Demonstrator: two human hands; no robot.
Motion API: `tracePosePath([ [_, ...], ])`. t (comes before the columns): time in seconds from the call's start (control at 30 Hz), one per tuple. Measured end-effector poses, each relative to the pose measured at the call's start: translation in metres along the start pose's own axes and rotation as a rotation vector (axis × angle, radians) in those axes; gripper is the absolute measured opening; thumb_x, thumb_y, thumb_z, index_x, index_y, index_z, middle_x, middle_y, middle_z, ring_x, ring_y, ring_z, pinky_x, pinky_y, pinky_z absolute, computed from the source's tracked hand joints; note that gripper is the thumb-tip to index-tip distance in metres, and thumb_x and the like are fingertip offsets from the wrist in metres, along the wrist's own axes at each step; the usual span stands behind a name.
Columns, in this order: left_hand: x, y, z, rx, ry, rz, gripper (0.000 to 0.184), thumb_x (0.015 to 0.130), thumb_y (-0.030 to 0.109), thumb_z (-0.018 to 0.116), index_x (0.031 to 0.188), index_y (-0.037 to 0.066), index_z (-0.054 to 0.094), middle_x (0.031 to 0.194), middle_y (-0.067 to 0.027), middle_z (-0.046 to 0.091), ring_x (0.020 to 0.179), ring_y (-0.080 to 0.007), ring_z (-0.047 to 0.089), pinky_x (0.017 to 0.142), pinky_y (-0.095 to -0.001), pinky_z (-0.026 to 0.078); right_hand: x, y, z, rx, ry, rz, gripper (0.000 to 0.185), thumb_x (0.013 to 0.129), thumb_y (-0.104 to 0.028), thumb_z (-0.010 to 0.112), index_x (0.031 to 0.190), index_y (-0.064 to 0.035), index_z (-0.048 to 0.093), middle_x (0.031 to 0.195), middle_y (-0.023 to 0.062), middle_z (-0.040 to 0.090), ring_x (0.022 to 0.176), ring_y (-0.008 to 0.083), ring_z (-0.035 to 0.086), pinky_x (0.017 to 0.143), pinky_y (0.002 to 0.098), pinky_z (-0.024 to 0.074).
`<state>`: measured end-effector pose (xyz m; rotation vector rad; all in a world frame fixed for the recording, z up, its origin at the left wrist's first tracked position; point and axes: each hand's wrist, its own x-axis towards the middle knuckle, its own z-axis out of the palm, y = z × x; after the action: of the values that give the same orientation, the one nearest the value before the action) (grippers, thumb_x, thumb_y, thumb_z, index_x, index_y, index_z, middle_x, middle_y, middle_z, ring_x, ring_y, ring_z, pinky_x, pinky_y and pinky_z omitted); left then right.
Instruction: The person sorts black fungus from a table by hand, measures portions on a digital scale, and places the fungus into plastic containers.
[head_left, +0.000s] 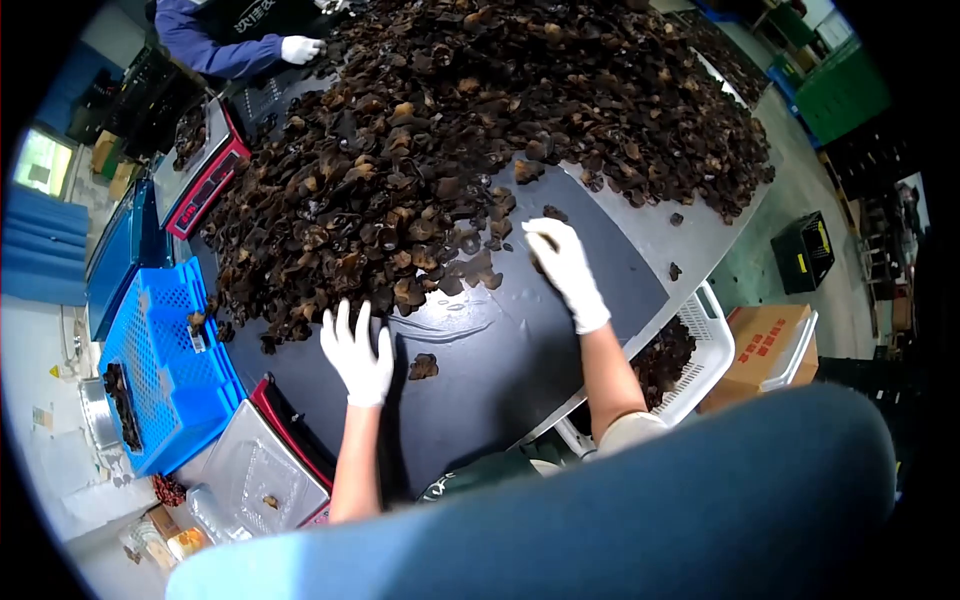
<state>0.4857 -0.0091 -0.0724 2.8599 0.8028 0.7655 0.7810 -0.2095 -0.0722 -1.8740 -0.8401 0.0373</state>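
Right of a blue crate (165,340), the left hand (359,364) spreads its fingers at the near edge of the dark pile (450,130) heaped on the desk (535,330), a loose piece (424,367) lies nearby, and the right hand (566,262) curls, whether pinching anything I cannot tell.

The top edge crops the dark pile (440,130) and the co-worker (205,45).

Blue curtain (40,245) at left; cardboard box (757,347), black crate (803,252) and green crate (845,95) at right.
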Motion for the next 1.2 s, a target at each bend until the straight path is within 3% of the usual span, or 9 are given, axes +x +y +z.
tracePosePath([
  [0.17, 0.035, 0.011, 0.025, 0.069, -0.251, 0.021, 0.051, 0.084, 0.036, 0.064, 0.130, 0.015, 0.057, 0.132, -0.0201, 0.048, 0.126, -0.0475, 0.038, 0.108, -0.0605, 0.027, -0.025, -0.050, 0.101, -0.447, -0.301, -0.247, 0.056, 0.079, -0.041, 0.065, 0.127, -0.0135, 0.056, 0.137, 0.0174, 0.046, 0.122, 0.0420, 0.042, 0.098, 0.0559, 0.0366],
  [0.2, 0.026, 0.014, 0.025, 0.087, -0.293, 0.038, 0.048, 0.083, 0.034, 0.064, 0.126, 0.013, 0.059, 0.130, -0.0199, 0.049, 0.125, -0.0475, 0.038, 0.109, -0.0597, 0.027, -0.049, -0.046, 0.121, -0.422, -0.141, -0.434, 0.051, 0.078, -0.039, 0.066, 0.122, -0.0143, 0.058, 0.135, 0.0174, 0.047, 0.122, 0.0410, 0.043, 0.100, 0.0559, 0.0331],
  [0.4, -0.067, 0.003, -0.015, -0.241, -0.251, -0.042, 0.040, 0.074, 0.021, 0.068, 0.113, 0.012, 0.062, 0.119, -0.0119, 0.056, 0.114, -0.0377, 0.048, 0.102, -0.0482, 0.035, -0.103, -0.089, 0.095, -0.035, -0.603, -0.500, 0.025, 0.074, -0.029, 0.072, 0.097, -0.0177, 0.068, 0.129, 0.0119, 0.053, 0.122, 0.0338, 0.045, 0.102, 0.0522, 0.0322],
  [0.5, -0.081, -0.015, -0.026, -0.394, -0.131, -0.148, 0.036, 0.076, 0.014, 0.066, 0.112, 0.009, 0.061, 0.118, -0.0134, 0.058, 0.113, -0.0357, 0.051, 0.102, -0.0484, 0.035, -0.067, -0.101, 0.092, 0.110, -0.384, -0.502, 0.011, 0.070, -0.018, 0.071, 0.077, -0.0132, 0.065, 0.113, 0.0062, 0.060, 0.100, 0.0294, 0.055, 0.088, 0.0457, 0.0392],
  [0.6, -0.054, -0.034, -0.013, -0.416, 0.055, -0.300, 0.039, 0.082, 0.019, 0.065, 0.119, 0.008, 0.060, 0.127, -0.0179, 0.055, 0.119, -0.0397, 0.048, 0.104, -0.0498, 0.035, -0.036, -0.077, 0.136, -0.278, -0.256, -0.338, 0.053, 0.081, -0.029, 0.067, 0.130, -0.0122, 0.056, 0.143, 0.0204, 0.041, 0.133, 0.0455, 0.032, 0.108, 0.0568, 0.0258],
  [0.67, -0.029, -0.032, -0.009, -0.075, 0.017, -0.275, 0.051, 0.083, 0.026, 0.066, 0.131, 0.012, 0.056, 0.137, -0.0200, 0.049, 0.126, -0.0430, 0.042, 0.105, -0.0531, 0.033, -0.042, -0.078, 0.163, -0.390, -0.334, -0.341, 0.065, 0.081, -0.039, 0.065, 0.138, -0.0104, 0.050, 0.149, 0.0255, 0.033, 0.137, 0.0502, 0.024, 0.111, 0.0614, 0.0196],
  [0.77, -0.051, -0.040, 0.008, -0.058, -0.283, -0.152, 0.054, 0.084, 0.034, 0.064, 0.135, 0.017, 0.054, 0.143, -0.0179, 0.044, 0.130, -0.0464, 0.038, 0.106, -0.0592, 0.030, -0.075, -0.103, 0.158, -0.327, -0.611, -0.495, 0.072, 0.078, -0.043, 0.066, 0.139, -0.0085, 0.048, 0.149, 0.0273, 0.032, 0.139, 0.0520, 0.021, 0.111, 0.0640, 0.0170],
  [1.0, -0.138, -0.006, -0.061, -0.116, -0.176, -0.230, 0.036, 0.073, 0.020, 0.070, 0.107, 0.011, 0.062, 0.138, -0.0194, 0.046, 0.129, -0.0460, 0.038, 0.107, -0.0613, 0.025, -0.136, -0.122, 0.082, -0.234, -1.000, -0.684, 0.048, 0.078, -0.036, 0.072, 0.123, -0.0211, 0.062, 0.139, 0.0110, 0.048, 0.133, 0.0390, 0.036, 0.110, 0.0608, 0.0226],
  [1.2, -0.185, 0.001, -0.061, -0.053, -0.065, -0.711, 0.063, 0.083, 0.026, 0.069, 0.139, 0.009, 0.047, 0.150, -0.0262, 0.031, 0.137, -0.0469, 0.028, 0.113, -0.0561, 0.019, -0.112, -0.077, 0.054, -0.400, -0.491, -0.293, 0.057, 0.073, -0.035, 0.076, 0.126, -0.0188, 0.061, 0.144, 0.0188, 0.040, 0.135, 0.0458, 0.030, 0.110, 0.0627, 0.0195],
])
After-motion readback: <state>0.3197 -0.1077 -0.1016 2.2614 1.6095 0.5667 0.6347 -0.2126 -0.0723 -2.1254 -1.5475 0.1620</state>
